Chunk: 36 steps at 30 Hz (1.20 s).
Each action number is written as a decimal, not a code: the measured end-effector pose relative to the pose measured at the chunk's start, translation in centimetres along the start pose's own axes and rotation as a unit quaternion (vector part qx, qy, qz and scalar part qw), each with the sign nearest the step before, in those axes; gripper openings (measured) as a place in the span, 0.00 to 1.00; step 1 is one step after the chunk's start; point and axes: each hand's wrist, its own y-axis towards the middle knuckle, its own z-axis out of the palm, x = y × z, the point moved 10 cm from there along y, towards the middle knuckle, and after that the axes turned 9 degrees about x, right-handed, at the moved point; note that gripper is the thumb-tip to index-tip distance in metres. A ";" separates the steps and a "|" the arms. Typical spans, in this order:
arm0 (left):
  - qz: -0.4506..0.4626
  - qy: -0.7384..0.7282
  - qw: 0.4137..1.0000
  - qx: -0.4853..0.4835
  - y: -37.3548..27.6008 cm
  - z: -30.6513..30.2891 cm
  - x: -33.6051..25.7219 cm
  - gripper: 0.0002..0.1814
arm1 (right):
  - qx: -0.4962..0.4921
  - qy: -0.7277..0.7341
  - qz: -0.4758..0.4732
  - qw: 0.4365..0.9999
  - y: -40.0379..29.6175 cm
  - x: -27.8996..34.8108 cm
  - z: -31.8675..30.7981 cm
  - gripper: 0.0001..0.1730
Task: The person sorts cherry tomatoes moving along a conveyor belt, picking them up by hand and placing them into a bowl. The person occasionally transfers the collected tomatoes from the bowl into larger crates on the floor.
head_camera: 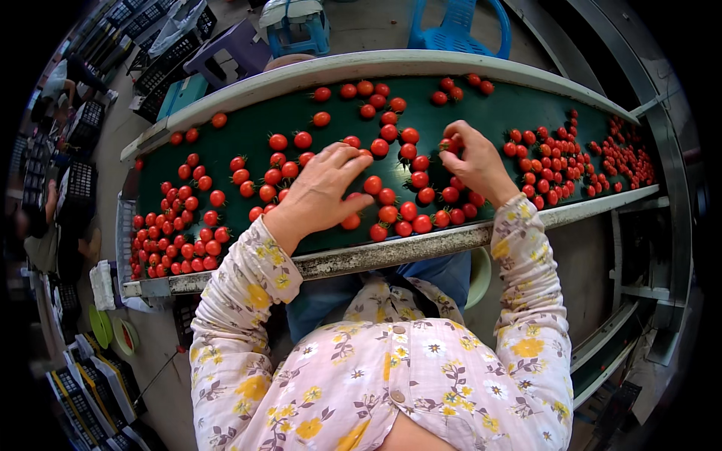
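Many small red tomatoes (408, 211), some with green calyxes, lie spread over a green conveyor belt (479, 118). My left hand (318, 189) rests low over the belt's middle with fingers apart. A tomato (351, 220) sits just under its thumb, and others are partly hidden beneath the palm and fingertips. On the right, my right hand (476, 160) pinches one tomato (448, 145) between thumb and fingers, with its green calyx showing. Dense tomato clusters sit at the belt's left end and toward its far right.
A worn pale rail (389, 256) edges the belt on my side; another rail (350, 63) runs along the far side. Beyond stand a blue plastic chair (451, 36) and a purple stool (237, 53). People and black crates (84, 124) are at left. Metal framing (677, 237) rises at right.
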 end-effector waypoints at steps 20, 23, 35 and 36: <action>-0.003 0.158 0.987 0.001 6.3 3.3 2.8 0.30 | 0.003 0.650 -0.003 0.760 -12.3 -5.6 -3.9 0.13; -0.080 0.184 0.979 -0.011 7.2 1.5 6.3 0.30 | -0.010 0.662 0.005 0.750 -14.7 -7.5 -4.5 0.12; -0.091 0.222 0.968 -0.073 7.2 -0.7 5.0 0.25 | -0.145 0.741 0.328 0.568 -31.0 -31.7 12.7 0.07; -0.066 0.209 0.974 -0.065 7.8 -0.5 3.2 0.24 | -0.138 0.753 0.360 0.533 -32.9 -35.1 16.7 0.07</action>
